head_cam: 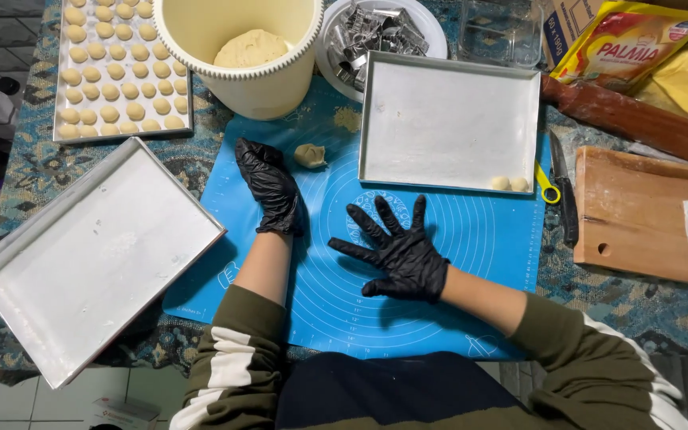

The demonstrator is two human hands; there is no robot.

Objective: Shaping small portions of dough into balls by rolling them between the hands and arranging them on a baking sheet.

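Right hand (401,253): black glove, fingers spread wide, palm flat down on the blue baking mat (471,239), dead centre of the scene, holding nothing.
Left hand (271,185): black glove too, at ten o'clock from the right one, fingers together and curled lightly, resting on the mat, gripping nothing.
Dough lump (310,155): small and pale, sitting on the mat just beside the left fingertips, at one o'clock from them, not quite touching.
Empty tray (81,263): big metal one, tilted, out at nine o'clock, overlapping the mat's left edge.
Second tray (447,119): at one o'clock on the mat, two little dough balls (510,184) tucked in its near right corner.
Knife (565,191): at two o'clock, lying beside a wooden board (639,215).
Rolling pin (631,119): beyond the board, slanted.
Bucket (240,48): cream-coloured, at twelve o'clock, a dough mass inside.
Filled tray (117,68): far at eleven o'clock on the worktop, rows of dough balls.
Cutter bowl (428,20): white, beside the bucket, metal cutters heaped in it.
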